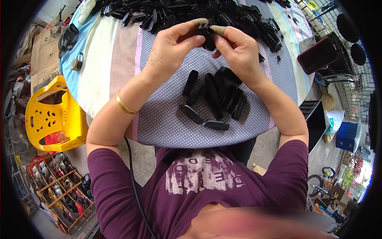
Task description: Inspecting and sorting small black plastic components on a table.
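Both my hands meet over the far middle of the table, pinching a small black plastic piece between them. My left hand, with a gold bangle on its wrist, closes thumb and forefinger on the piece's left side. From the other side my right hand grips it the same way. Tan coverings sit on both forefingers. The exact kind of the piece cannot be made out. Nearer to me lies a loose group of several long black plastic parts. Just beyond my hands spreads a big heap of similar black parts.
A striped and dotted cloth covers the round table. A phone stands at its right edge. On the left are a roll of tape, a yellow plastic chair and a shoe rack. A black cable hangs at my left side.
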Motion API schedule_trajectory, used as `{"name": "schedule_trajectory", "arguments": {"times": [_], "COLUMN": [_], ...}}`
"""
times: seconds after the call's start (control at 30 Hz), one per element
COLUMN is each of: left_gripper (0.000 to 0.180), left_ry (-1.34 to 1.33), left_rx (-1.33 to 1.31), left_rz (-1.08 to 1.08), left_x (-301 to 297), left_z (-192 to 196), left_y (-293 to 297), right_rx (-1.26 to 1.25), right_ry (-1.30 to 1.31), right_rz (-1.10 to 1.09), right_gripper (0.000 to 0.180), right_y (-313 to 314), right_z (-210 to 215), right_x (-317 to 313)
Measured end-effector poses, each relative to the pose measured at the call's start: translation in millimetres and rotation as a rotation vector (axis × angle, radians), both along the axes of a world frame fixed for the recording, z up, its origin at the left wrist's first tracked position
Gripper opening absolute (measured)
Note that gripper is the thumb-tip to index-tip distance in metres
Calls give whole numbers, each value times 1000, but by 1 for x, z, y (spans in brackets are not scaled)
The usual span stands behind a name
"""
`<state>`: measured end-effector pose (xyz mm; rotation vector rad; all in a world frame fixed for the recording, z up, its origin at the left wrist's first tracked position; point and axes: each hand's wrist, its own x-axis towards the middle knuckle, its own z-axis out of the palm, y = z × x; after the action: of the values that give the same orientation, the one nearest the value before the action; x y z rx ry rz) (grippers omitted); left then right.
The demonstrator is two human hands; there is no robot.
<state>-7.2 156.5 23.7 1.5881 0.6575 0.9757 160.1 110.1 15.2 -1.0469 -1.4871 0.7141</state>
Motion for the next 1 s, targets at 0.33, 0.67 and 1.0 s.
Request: {"name": "schedule_trajectory", "arguments": {"times": [0.33,0.67,1.0], "left_gripper": [30,23,21], "left_ry": [-267,-217,-28], "left_rx": [-193,12,321], "left_rz": [15,-215,-87], "left_x": [6,-6,-3], "left_z": [-6,5,7], "left_y": [0,6,0], "right_rx": [319,49,226], "right_ry": [-347,-300,-433], "right_rz": [-93,74,-1], "right_gripper": [21,16,17], "right_y": [2,-8,-3], "right_z": [0,0,-10], "right_x": [-1,0,-2]}}
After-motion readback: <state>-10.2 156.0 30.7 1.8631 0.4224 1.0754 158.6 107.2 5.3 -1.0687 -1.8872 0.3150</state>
